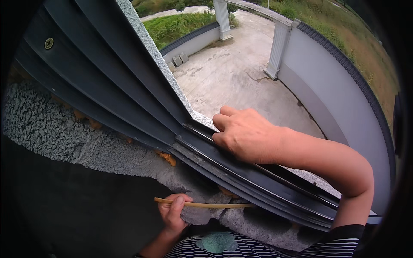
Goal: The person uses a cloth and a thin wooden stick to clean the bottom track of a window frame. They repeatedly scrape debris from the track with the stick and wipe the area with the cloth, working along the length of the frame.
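Note:
My left hand [174, 211] grips one end of a thin, pale wooden or bamboo strip [213, 205], with the thumb on top. The strip's far end reaches below the inner edge of a dark metal window frame [232, 175], over rough masonry [232, 216]. My right hand [246, 137] lies across the frame's outer rail, fingers curled at its far side. Whether those fingertips hold anything is hidden. Two bright track rails [222, 158] run along the frame's lower member, below the right hand.
The frame's side member [106, 74] rises at upper left, with a cross-head screw [48, 43]. Orange foam [166, 158] bulges beneath the corner. Rough mortar [42, 122] borders the inside, speckled stone [161, 64] the outside. Far below lie a concrete yard [222, 77] and a wall [335, 87].

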`<act>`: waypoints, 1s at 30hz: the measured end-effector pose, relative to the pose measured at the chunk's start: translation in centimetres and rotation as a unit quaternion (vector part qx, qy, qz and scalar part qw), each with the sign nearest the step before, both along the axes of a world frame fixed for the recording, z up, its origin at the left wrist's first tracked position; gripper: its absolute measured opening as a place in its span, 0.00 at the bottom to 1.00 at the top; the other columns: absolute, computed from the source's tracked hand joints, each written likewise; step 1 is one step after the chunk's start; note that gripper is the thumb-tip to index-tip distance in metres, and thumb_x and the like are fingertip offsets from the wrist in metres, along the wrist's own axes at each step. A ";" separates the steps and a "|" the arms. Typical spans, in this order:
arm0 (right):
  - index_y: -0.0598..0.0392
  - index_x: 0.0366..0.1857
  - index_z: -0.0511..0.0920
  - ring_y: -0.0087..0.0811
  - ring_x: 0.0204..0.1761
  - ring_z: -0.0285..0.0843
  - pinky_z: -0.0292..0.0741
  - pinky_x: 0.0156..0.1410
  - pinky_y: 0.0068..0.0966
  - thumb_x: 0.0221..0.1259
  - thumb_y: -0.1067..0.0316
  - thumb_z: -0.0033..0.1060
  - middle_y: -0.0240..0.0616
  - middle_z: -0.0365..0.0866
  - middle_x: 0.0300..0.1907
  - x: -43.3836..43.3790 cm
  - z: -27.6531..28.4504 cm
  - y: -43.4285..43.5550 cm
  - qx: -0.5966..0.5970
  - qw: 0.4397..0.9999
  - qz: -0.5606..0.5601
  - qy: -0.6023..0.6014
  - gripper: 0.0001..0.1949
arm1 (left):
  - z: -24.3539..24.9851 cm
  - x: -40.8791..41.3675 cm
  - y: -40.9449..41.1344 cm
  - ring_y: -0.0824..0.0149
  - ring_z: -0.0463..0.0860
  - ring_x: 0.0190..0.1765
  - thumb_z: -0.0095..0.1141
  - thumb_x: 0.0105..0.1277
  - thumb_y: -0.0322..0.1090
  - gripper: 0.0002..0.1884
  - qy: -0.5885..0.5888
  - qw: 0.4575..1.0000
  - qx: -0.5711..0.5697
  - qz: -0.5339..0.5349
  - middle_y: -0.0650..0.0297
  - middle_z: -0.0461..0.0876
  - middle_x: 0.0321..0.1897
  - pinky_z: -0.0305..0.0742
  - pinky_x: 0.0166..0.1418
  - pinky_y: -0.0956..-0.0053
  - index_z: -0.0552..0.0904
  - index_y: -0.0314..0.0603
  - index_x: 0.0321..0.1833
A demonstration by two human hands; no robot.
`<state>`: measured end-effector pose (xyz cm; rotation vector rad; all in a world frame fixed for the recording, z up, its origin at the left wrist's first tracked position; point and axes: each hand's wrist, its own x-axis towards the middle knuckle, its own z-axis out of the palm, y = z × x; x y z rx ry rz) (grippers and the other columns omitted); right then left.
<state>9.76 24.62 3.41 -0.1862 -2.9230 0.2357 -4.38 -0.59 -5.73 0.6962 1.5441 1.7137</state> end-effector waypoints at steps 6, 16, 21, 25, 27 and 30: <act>0.55 0.27 0.86 0.42 0.49 0.78 0.81 0.47 0.34 0.53 0.67 0.57 0.41 0.82 0.40 -1.3 0.7 -0.6 0.008 0.996 -0.028 -0.082 0.08 | -0.4 -0.2 0.0 0.80 0.70 0.27 0.56 0.68 0.39 0.15 -0.009 1.000 0.019 -0.017 0.69 0.80 0.23 0.64 0.34 0.82 0.86 0.31 0.34; 0.50 0.24 0.83 0.40 0.45 0.79 0.80 0.44 0.34 0.54 0.66 0.56 0.33 0.81 0.33 -3.0 1.1 -0.8 0.063 0.979 -0.079 -0.174 0.06 | -0.7 -0.2 0.3 0.78 0.73 0.28 0.55 0.70 0.36 0.14 -0.014 0.998 0.055 -0.037 0.67 0.79 0.23 0.66 0.36 0.81 0.84 0.30 0.33; 0.49 0.25 0.83 0.40 0.46 0.79 0.80 0.46 0.34 0.56 0.65 0.55 0.33 0.81 0.33 -2.8 0.9 -0.7 0.086 0.979 -0.065 -0.176 0.07 | -0.7 0.0 0.5 0.78 0.75 0.30 0.56 0.70 0.36 0.14 -0.022 0.996 0.077 -0.041 0.65 0.80 0.25 0.69 0.38 0.80 0.84 0.31 0.32; 0.53 0.26 0.84 0.44 0.47 0.82 0.81 0.50 0.36 0.55 0.67 0.55 0.41 0.86 0.35 -2.4 0.8 -0.6 0.072 0.986 -0.046 -0.143 0.08 | -1.0 0.0 0.7 0.78 0.74 0.30 0.56 0.70 0.36 0.14 -0.023 0.994 0.098 -0.041 0.66 0.80 0.25 0.68 0.38 0.80 0.84 0.31 0.32; 0.53 0.26 0.84 0.43 0.47 0.80 0.80 0.51 0.36 0.55 0.66 0.55 0.40 0.85 0.35 -2.4 0.8 -0.6 0.075 0.986 -0.041 -0.143 0.08 | -0.9 0.1 0.7 0.78 0.74 0.30 0.55 0.71 0.36 0.14 -0.016 0.994 0.103 -0.042 0.67 0.80 0.25 0.68 0.38 0.80 0.84 0.31 0.32; 0.53 0.25 0.84 0.42 0.49 0.76 0.78 0.52 0.35 0.56 0.65 0.56 0.39 0.82 0.37 -2.2 0.9 -0.7 0.071 0.989 -0.028 -0.129 0.08 | -0.6 0.1 0.8 0.78 0.74 0.31 0.55 0.71 0.37 0.15 -0.002 0.993 0.107 -0.044 0.67 0.79 0.25 0.67 0.38 0.80 0.84 0.31 0.32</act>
